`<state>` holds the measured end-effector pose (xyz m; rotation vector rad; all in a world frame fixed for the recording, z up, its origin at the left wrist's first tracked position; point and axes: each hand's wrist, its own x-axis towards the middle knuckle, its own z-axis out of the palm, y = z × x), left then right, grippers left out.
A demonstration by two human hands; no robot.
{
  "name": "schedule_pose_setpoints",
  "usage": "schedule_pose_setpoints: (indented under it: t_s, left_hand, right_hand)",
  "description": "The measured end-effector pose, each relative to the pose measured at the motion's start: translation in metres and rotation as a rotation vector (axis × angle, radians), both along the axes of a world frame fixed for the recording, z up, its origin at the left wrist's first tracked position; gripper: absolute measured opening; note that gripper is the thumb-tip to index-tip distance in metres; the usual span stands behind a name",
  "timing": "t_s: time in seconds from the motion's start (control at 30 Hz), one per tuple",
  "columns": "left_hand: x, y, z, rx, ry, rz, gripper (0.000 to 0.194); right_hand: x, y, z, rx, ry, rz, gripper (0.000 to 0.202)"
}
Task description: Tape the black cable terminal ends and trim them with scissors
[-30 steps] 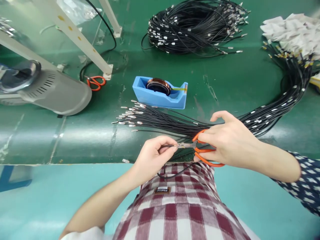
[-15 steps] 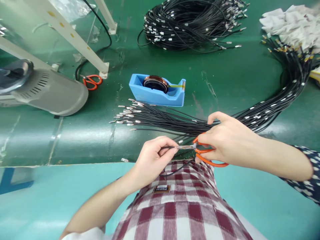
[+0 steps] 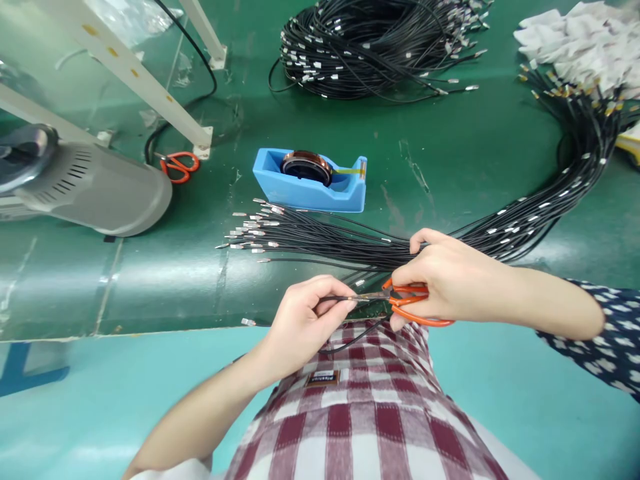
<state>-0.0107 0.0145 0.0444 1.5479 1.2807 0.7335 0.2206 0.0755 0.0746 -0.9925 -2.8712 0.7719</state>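
Between thumb and forefinger, my left hand (image 3: 305, 320) pinches a thin black cable (image 3: 350, 341) near its end, over the table's front edge. My right hand (image 3: 435, 283) grips orange-handled scissors (image 3: 425, 321), fingers in the loops. Their blades point left and meet the cable end at my left fingertips; whether they touch it I cannot tell. Just beyond both hands lies a bundle of black cables (image 3: 330, 240) with pale tips at its left end. Behind it stands a blue tape dispenser (image 3: 310, 193) holding a roll of amber tape (image 3: 305, 167).
A coil of black cables (image 3: 360, 53) lies at the back. Crumpled white pieces (image 3: 580, 47) are at the far right. A grey machine (image 3: 110, 190), white metal legs (image 3: 203, 140) and a second pair of orange scissors (image 3: 180, 167) occupy the left side.
The scissors have turned slightly in my right hand, and their blades now show more clearly at the cable end. My left hand keeps its pinch. The whole view has shifted a little.
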Motion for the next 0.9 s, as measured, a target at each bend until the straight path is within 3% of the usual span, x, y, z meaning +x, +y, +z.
schedule_pose_setpoints:
  t_s: [0.4, 0.6, 0.77, 0.9]
  left_hand:
    - [0.001, -0.002, -0.002, -0.029, -0.029, 0.017, 0.008]
    - [0.001, -0.005, -0.003, -0.027, -0.058, 0.027, 0.009]
    - [0.0, -0.005, -0.002, 0.001, -0.056, 0.042, 0.009]
    - [-0.001, -0.003, -0.001, -0.001, -0.038, 0.026, 0.009]
  right_hand:
    - [0.001, -0.004, 0.008, 0.17, -0.084, 0.06, 0.024]
    - [-0.002, -0.005, 0.007, 0.135, -0.105, 0.076, 0.032]
    - [-0.005, -0.004, -0.001, -0.023, -0.047, -0.004, 0.043]
    - [-0.004, -0.004, -0.003, -0.087, -0.033, -0.023, 0.04]
